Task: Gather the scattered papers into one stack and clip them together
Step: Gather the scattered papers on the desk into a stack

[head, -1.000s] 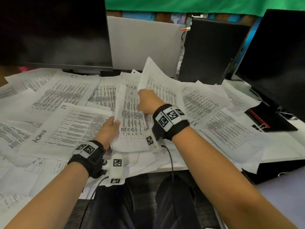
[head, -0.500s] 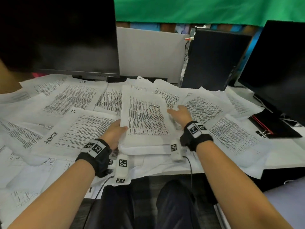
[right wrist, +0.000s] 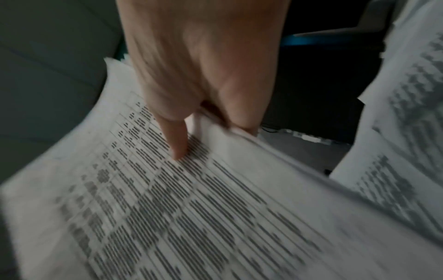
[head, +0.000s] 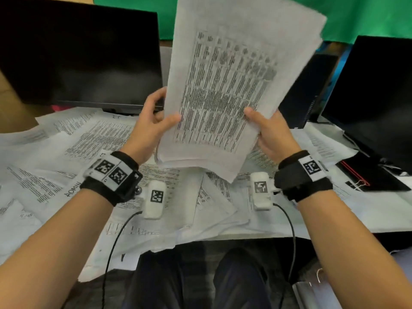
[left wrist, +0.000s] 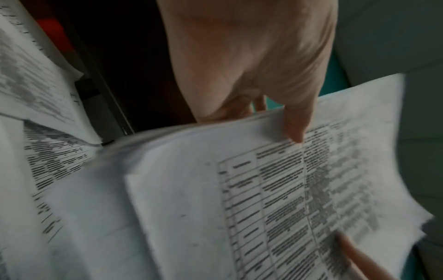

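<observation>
A stack of printed white papers (head: 225, 97) stands nearly upright in the air above the desk, a table of text facing me. My left hand (head: 156, 117) pinches its left edge, thumb on the front sheet. My right hand (head: 267, 128) grips the right edge, thumb on the print. The left wrist view shows the stack (left wrist: 275, 180) with my left hand (left wrist: 282, 121) thumb pressed on it. The right wrist view shows the stack (right wrist: 191, 199) with my right hand (right wrist: 189, 132) thumb on top. Many loose sheets (head: 93, 141) lie scattered over the desk. I see no clip clearly.
A dark monitor (head: 78, 56) stands at the back left, another (head: 374, 97) at the right, with a black computer case (head: 305, 90) between. A black notebook with a red band (head: 365, 175) lies at the right. Loose sheets overhang the desk's front edge (head: 223, 237).
The stack lay flat on the desk with my hands at its sides; now both hands have lifted it upright, well above the scattered sheets.
</observation>
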A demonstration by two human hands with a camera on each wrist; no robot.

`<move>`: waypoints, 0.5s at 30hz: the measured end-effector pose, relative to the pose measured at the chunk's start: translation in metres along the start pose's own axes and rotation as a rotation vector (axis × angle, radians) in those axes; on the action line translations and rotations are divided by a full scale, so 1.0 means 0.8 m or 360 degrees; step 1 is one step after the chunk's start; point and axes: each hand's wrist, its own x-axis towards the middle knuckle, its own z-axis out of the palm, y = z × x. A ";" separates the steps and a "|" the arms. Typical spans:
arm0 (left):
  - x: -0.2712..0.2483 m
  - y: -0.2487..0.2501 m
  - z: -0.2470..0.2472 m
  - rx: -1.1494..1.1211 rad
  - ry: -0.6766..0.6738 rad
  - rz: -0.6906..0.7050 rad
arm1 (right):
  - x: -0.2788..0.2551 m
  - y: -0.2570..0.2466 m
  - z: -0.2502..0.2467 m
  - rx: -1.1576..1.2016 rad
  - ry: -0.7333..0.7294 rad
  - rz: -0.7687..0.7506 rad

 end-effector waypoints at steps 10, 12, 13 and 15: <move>0.000 0.035 0.066 0.0229 0.0238 0.0336 | -0.005 -0.046 0.040 -0.0198 0.0083 -0.0337; 0.007 0.056 0.065 0.0183 0.0315 0.0475 | -0.002 -0.064 0.047 -0.0200 0.0059 -0.0486; 0.012 0.059 0.060 0.0197 0.0278 0.0522 | -0.001 -0.063 0.044 -0.0212 0.0061 -0.0508; 0.015 0.040 0.044 0.0310 0.0124 0.0419 | -0.001 -0.041 0.030 -0.0299 0.0064 -0.0370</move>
